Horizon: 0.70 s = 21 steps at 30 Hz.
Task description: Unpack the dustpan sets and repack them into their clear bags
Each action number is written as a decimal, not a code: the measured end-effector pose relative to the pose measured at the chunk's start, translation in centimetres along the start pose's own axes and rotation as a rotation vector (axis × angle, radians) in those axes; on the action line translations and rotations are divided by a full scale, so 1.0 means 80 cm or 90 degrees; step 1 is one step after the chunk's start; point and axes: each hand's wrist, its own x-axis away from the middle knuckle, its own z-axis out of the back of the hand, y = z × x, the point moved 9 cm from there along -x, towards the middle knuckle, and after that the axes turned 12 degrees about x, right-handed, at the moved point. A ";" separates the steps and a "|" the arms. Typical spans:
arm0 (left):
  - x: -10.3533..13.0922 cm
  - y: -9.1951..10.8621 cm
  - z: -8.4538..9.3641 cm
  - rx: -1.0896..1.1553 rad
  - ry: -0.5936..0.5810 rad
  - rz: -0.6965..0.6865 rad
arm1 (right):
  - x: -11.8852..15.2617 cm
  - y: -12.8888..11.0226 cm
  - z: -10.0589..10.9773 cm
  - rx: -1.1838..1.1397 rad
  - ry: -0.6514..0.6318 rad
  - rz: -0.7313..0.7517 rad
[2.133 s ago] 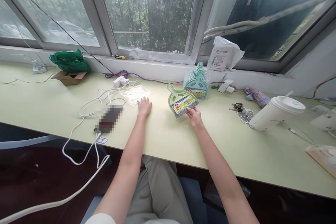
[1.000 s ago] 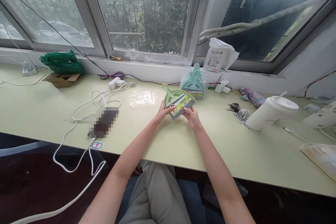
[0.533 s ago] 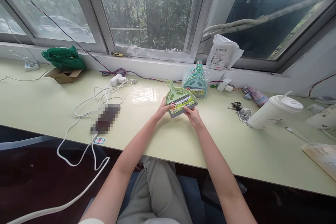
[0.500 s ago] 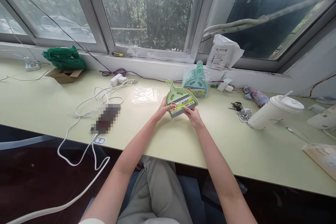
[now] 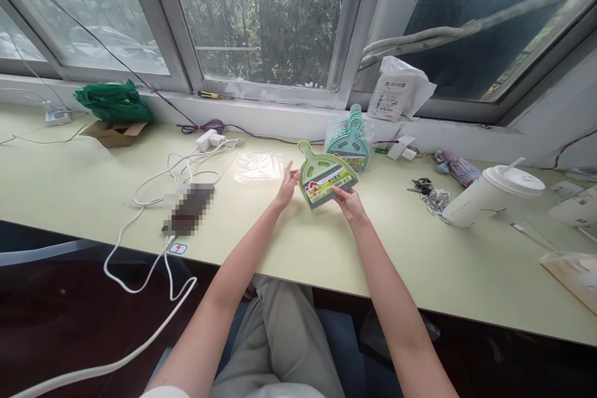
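A small green dustpan (image 5: 321, 166) with a grey-bristled brush and a printed label on its front is held up over the table. My right hand (image 5: 349, 202) grips its lower right edge, thumb on the front. Just off the dustpan's left side is my left hand (image 5: 288, 186), fingers apart and holding nothing. Behind the green one, a stack of similar dustpans (image 5: 351, 140), blue-green at the front, stands in clear plastic by the wall. A flat clear plastic bag (image 5: 259, 166) lies on the table left of my hands.
To the left are white cables (image 5: 140, 202), a blurred dark object (image 5: 190, 210) and a small open cardboard box (image 5: 114, 134) under a green bag (image 5: 114, 102). A lidded white cup (image 5: 485, 196) and keys (image 5: 422, 186) lie to the right. The table's front edge (image 5: 298, 281) runs before my lap.
My left hand has let go of the dustpan's left edge and opened beside it. The dustpan has shifted slightly right in my right hand.
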 end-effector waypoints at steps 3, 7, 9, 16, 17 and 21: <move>-0.006 0.015 0.062 -0.237 0.208 -0.118 | 0.001 0.000 0.004 -0.001 0.002 0.000; -0.027 -0.016 0.093 -0.449 0.131 -0.026 | 0.000 0.005 0.004 0.008 -0.008 -0.011; -0.031 -0.029 0.093 -0.498 0.059 0.011 | 0.000 0.008 0.004 0.016 -0.013 -0.021; -0.020 -0.011 0.077 -0.585 0.070 -0.075 | -0.001 0.027 0.003 0.039 -0.021 -0.103; -0.020 -0.014 0.076 -0.593 0.059 -0.062 | -0.001 0.028 0.004 0.043 -0.024 -0.113; -0.021 -0.025 0.087 -0.636 0.067 0.014 | 0.001 0.030 0.006 0.063 -0.043 -0.146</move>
